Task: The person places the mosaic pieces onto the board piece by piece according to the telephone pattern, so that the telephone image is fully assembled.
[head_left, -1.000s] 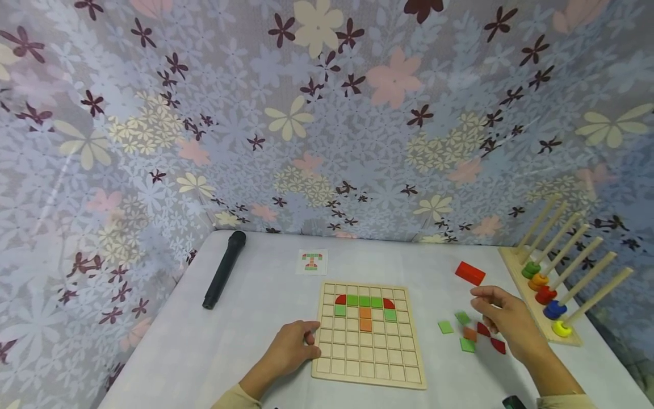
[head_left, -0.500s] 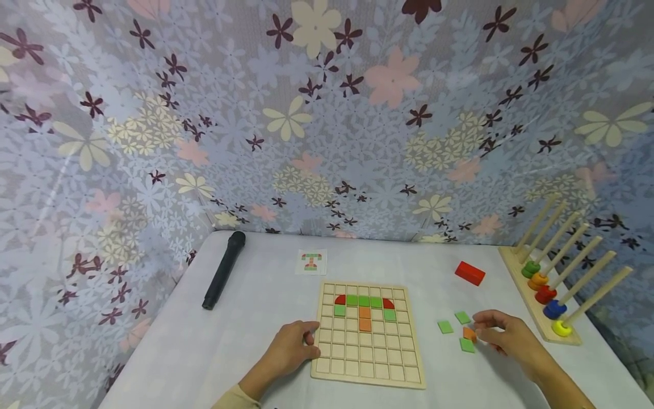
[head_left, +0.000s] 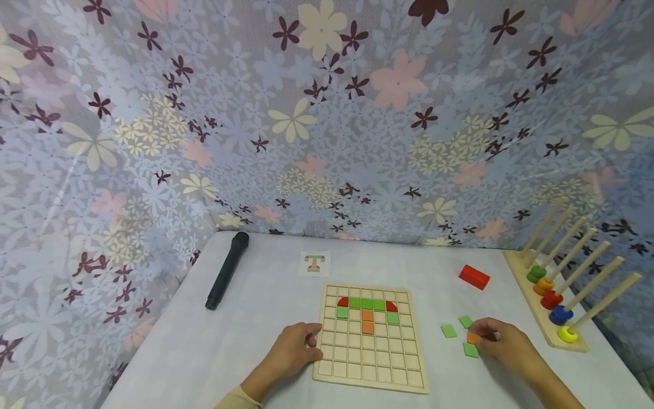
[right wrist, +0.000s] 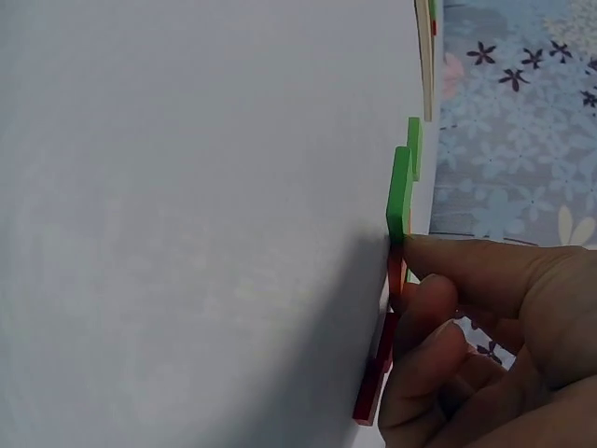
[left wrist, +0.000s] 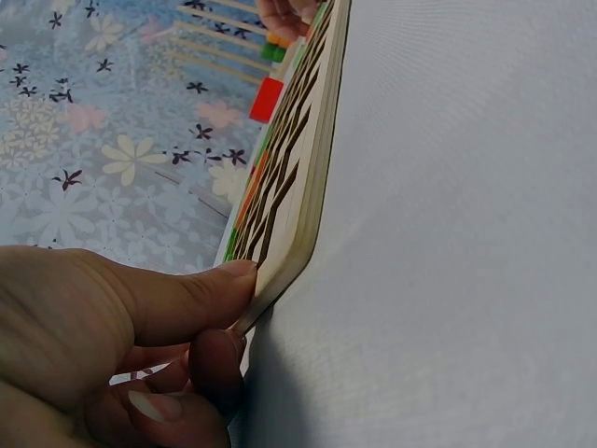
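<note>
- Head view: the wooden board (head_left: 369,372) is being gripped at its left edge by the left hand (head_left: 291,349), with the thumb on top.
- Beside three green tiles (head_left: 448,331), well to the right of the board, an orange tile (head_left: 473,338) is apparently being pinched by the right hand (head_left: 506,346).
- Right wrist view: dark red tiles (right wrist: 369,390) are being partly hidden by the fingers.
- Step in hand: judging by the picture card (head_left: 314,271), a coloured pattern is being copied, and the orange tile is being picked up for it.
- Next move: a lift, then a square, flat placing below the two orange tiles (head_left: 368,328) in the middle column, is seemingly being called for.
- Writing: no brand, label or lettering is being legibly shown on the card, the microphone (head_left: 227,271) or the red block (head_left: 474,277).
</note>
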Available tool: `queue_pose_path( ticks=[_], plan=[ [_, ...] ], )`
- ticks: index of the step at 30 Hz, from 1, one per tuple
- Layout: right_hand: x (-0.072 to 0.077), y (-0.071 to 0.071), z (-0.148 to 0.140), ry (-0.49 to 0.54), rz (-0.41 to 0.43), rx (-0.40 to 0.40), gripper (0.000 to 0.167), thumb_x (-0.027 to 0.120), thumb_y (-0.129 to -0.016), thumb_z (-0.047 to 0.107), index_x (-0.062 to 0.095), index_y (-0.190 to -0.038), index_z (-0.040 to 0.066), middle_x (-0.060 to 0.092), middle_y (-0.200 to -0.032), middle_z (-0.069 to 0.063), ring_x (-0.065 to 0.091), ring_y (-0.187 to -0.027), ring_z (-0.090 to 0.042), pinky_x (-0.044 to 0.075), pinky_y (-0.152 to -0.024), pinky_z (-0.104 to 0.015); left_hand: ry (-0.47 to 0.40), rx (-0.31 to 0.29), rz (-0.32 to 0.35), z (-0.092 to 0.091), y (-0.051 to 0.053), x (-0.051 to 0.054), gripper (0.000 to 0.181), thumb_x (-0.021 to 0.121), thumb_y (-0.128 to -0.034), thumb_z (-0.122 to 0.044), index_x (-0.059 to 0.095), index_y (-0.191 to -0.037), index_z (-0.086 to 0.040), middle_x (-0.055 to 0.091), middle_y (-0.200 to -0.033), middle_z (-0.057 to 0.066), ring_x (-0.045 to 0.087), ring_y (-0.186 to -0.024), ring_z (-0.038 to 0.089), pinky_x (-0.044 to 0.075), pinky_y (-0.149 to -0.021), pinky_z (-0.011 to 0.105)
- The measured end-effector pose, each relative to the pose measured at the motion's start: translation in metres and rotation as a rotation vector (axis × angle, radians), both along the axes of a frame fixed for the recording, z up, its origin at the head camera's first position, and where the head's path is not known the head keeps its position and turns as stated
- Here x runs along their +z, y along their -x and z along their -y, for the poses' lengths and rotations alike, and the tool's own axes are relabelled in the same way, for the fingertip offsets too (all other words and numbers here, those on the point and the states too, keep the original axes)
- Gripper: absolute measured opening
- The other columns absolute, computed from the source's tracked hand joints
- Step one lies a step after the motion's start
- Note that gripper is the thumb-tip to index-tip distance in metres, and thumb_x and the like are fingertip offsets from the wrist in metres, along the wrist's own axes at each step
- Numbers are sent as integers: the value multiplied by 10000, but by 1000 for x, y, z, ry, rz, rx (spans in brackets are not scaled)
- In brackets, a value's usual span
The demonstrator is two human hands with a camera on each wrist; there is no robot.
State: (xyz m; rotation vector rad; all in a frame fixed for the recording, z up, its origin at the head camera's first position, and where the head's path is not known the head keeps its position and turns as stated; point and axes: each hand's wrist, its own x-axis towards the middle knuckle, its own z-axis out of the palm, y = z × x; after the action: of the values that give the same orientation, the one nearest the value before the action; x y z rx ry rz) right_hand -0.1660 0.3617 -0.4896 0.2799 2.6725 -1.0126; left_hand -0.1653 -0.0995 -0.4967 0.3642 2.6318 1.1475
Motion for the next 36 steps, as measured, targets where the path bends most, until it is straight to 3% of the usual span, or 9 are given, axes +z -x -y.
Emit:
queue_pose_path(
  ticks=[5, 9, 13, 17, 25, 32, 36],
  plan=[
    [0, 0, 0, -63, -24, 38, 363, 724, -877, 79, 652, -1210, -48, 683, -1073, -123, 586, -953, -249, 554, -757, -383, -7, -7, -6, 0, 0, 0, 598, 820, -775, -98, 637, -1325, 51, 559, -808, -47, 485, -734, 99, 407, -715, 299],
    [-3, 2, -3, -80, 26, 49, 394, 761, -877, 126, 646, -1221, -29, 673, -1057, -112, 585, -957, -250, 545, -785, -410, -5, -11, -5, 0, 1, 0, 598, 823, -777, -101, 638, -1326, 48, 560, -809, -46, 486, -735, 98, 409, -724, 305],
    [-5, 1, -4, -70, 60, 35, 403, 770, -888, 159, 638, -1222, -25, 609, -979, -79, 535, -912, -239, 503, -731, -354, -1, -18, -9, 0, 1, 0, 595, 821, -780, -102, 638, -1326, 48, 556, -801, -49, 484, -733, 94, 408, -733, 310],
    [-4, -2, -5, -17, 64, 2, 387, 744, -918, 198, 627, -1208, -29, 543, -901, -57, 519, -846, -216, 461, -670, -325, 2, -26, -18, 0, 2, -1, 593, 821, -780, -103, 639, -1323, 48, 554, -796, -55, 485, -739, 90, 408, -743, 314],
    [2, -4, -11, 117, 65, -57, 538, 655, -980, 418, 547, -1247, -36, 548, -782, -52, 526, -694, -205, 453, -594, -327, 6, -20, -28, 0, 1, -1, 593, 816, -775, -110, 642, -1320, 46, 558, -797, -51, 486, -747, 90, 408, -754, 322],
    [4, -4, -15, 235, 46, -68, 416, 574, -1033, 320, 479, -1207, -46, 534, -786, -50, 510, -695, -191, 478, -606, -318, 8, -20, -25, 1, 1, -1, 589, 811, -781, -118, 643, -1323, 41, 558, -797, -56, 479, -730, 86, 402, -746, 306],
    [7, -6, -14, 332, 21, -80, 465, 541, -1046, 267, 406, -1348, -60, 542, -801, -56, 507, -661, -181, 476, -588, -329, 3, -19, -23, 2, 0, -1, 586, 813, -782, -116, 644, -1320, 42, 554, -795, -56, 474, -723, 83, 401, -738, 299]
  ],
)
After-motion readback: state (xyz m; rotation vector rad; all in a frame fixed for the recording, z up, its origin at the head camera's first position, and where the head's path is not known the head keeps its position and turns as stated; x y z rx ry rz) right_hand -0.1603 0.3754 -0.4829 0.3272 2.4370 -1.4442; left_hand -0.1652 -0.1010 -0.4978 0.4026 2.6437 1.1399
